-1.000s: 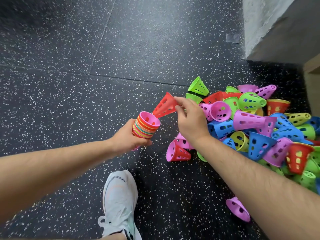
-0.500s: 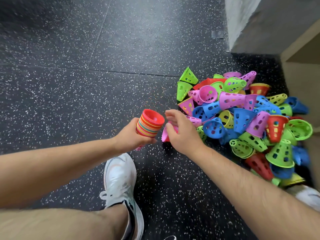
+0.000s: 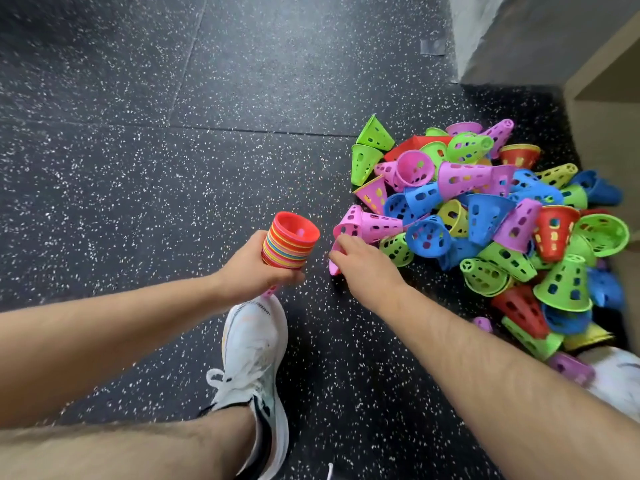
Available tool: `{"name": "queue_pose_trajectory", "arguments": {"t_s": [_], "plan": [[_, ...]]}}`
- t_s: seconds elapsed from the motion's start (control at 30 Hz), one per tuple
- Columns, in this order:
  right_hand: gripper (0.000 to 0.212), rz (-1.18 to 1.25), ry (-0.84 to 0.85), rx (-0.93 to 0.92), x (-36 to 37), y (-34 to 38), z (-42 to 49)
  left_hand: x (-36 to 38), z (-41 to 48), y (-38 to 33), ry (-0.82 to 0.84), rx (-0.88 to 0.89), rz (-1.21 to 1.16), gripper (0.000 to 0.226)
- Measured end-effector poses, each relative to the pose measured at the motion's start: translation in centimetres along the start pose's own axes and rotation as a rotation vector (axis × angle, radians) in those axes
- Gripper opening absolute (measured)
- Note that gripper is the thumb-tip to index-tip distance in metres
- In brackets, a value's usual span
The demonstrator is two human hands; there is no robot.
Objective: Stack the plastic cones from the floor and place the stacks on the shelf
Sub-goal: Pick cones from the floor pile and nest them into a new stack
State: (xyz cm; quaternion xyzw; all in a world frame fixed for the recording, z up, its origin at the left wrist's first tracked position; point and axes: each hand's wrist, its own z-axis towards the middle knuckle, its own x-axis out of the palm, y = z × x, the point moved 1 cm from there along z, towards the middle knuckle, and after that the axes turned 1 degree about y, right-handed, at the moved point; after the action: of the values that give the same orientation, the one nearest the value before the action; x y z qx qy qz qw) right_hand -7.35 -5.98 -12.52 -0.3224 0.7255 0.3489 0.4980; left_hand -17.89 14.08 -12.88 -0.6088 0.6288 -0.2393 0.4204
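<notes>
My left hand [image 3: 251, 268] grips a stack of nested cones [image 3: 289, 242] with striped rims, a red cone on top, held mouth-up above the floor. My right hand [image 3: 363, 266] reaches down at the near left edge of the pile and its fingers curl round a pink cone [image 3: 335, 259], which is mostly hidden under the hand. Just beyond lies another pink cone [image 3: 369, 223] on its side. The pile of loose perforated cones [image 3: 485, 216], green, pink, blue, red and yellow, spreads over the floor to the right.
Dark speckled rubber floor [image 3: 173, 168] stretches left and ahead. My white shoe [image 3: 254, 344] stands below the stack; another shoe [image 3: 620, 379] shows at the right edge. A pale wooden shelf unit [image 3: 609, 109] and a grey wall [image 3: 540, 39] border the pile on the right.
The red cone that my right hand held a second ago now tops the stack. My right hand dropped to the pile's edge and closed on a pink cone. The view shifted right.
</notes>
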Motion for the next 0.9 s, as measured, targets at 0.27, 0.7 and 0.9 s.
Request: {"name": "queue_pose_trajectory", "arguments": {"t_s": [0.27,0.7,0.9], "plan": [[0.010,0.288,-0.296,0.133,-0.6,-2.8,-0.4,0.7,0.0,-0.7,0.028,-0.017,-0.046,0.061],[0.012,0.708,-0.716,0.161,-5.1,-2.4,1.0,0.8,1.3,-1.4,-0.016,-0.024,0.040,0.067],[0.010,0.662,-0.611,0.000,-4.1,-1.3,-0.1,2.3,3.0,-2.0,0.023,0.013,-0.006,0.071]]}}
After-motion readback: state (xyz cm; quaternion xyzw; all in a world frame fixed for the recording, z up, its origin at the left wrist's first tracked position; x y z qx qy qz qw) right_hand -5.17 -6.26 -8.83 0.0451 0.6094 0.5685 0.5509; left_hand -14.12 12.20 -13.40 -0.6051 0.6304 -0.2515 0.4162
